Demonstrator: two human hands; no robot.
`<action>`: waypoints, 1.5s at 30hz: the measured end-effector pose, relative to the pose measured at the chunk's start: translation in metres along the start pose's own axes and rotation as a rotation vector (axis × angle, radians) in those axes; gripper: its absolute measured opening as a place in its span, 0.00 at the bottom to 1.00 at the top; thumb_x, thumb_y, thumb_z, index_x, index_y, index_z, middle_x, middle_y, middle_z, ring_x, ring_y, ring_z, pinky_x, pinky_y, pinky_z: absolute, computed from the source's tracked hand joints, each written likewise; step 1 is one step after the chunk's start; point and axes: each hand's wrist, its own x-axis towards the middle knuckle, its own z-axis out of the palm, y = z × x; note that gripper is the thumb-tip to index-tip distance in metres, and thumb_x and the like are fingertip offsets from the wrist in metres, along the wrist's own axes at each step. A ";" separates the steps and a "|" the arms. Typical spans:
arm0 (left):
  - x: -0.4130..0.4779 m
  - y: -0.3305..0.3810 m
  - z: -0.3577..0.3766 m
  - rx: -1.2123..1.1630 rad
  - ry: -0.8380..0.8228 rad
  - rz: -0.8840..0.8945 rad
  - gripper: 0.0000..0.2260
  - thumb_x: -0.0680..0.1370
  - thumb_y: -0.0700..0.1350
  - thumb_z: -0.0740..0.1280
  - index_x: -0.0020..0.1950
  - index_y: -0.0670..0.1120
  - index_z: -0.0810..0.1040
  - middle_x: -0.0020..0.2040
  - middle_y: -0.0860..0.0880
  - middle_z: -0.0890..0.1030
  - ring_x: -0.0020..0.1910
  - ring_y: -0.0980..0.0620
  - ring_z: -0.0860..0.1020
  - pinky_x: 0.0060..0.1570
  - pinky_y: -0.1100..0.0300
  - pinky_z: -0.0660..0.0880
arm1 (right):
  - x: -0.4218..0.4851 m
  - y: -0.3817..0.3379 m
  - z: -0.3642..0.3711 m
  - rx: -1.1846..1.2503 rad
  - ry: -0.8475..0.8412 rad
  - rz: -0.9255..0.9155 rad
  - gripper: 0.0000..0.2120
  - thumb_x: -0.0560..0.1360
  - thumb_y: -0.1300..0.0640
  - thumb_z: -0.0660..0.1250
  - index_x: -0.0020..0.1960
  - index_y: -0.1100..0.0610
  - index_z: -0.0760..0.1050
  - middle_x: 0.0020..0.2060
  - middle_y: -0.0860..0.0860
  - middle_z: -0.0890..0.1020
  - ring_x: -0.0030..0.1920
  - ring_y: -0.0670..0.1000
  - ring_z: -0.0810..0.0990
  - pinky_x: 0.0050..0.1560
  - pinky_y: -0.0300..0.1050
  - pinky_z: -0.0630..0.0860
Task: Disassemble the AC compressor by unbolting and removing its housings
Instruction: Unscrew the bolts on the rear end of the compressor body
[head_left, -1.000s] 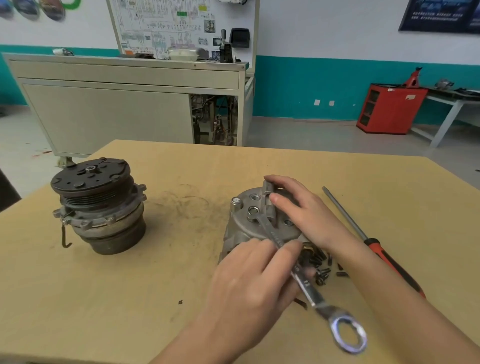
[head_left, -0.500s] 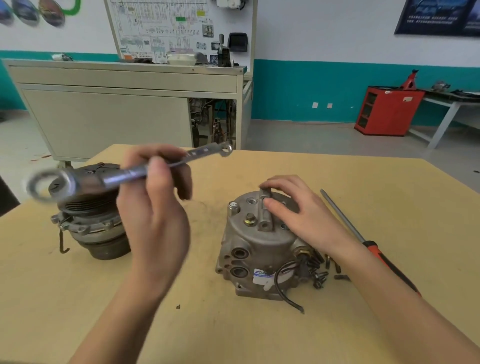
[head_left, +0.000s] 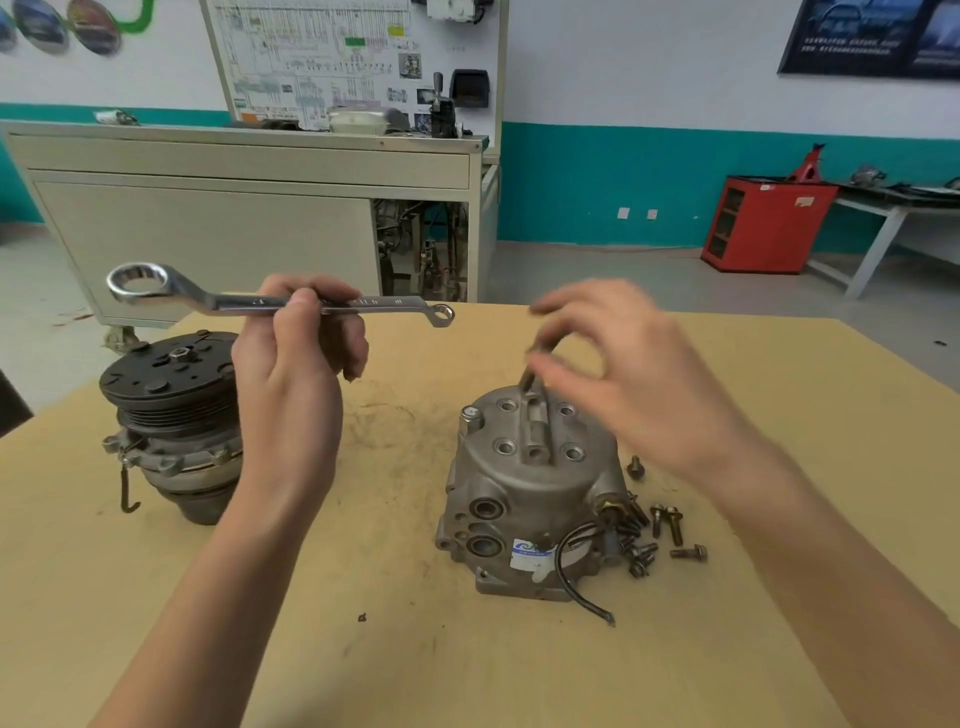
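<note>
**Compressor teardown: wrench up, bolt pinched**

Left hand (head_left: 296, 374) has the double ring spanner (head_left: 270, 301) gripped mid-shaft, held level in the air above the desk (head_left: 395, 665). Right hand (head_left: 618, 374) is blurry, but thumb and fingers look pinched on a long dark bolt (head_left: 529, 382) standing up out of the rear housing (head_left: 530, 493), which sits mid-desk. Loose bolts (head_left: 649, 535) are piled just right of it. The clutch pulley half (head_left: 171, 421) sits well apart on the left.
</note>
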 end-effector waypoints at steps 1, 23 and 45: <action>0.001 -0.001 -0.001 -0.035 -0.007 -0.031 0.12 0.77 0.43 0.52 0.42 0.46 0.74 0.26 0.54 0.72 0.29 0.54 0.68 0.30 0.64 0.65 | 0.001 0.009 -0.011 0.034 0.071 0.008 0.03 0.75 0.53 0.66 0.44 0.52 0.76 0.52 0.47 0.77 0.57 0.46 0.71 0.60 0.39 0.62; 0.000 -0.099 -0.020 1.320 -1.101 -0.714 0.21 0.82 0.50 0.55 0.33 0.42 0.73 0.25 0.49 0.72 0.22 0.52 0.67 0.22 0.65 0.63 | -0.074 0.143 0.042 -0.681 -0.721 0.238 0.09 0.81 0.56 0.56 0.50 0.55 0.75 0.44 0.49 0.75 0.50 0.51 0.74 0.51 0.46 0.65; 0.040 0.008 0.025 0.202 -0.680 -0.535 0.18 0.83 0.52 0.56 0.38 0.44 0.72 0.22 0.52 0.66 0.19 0.54 0.62 0.19 0.68 0.61 | -0.047 0.045 -0.007 0.457 0.060 0.320 0.14 0.76 0.42 0.61 0.58 0.45 0.75 0.43 0.39 0.82 0.44 0.39 0.79 0.43 0.26 0.71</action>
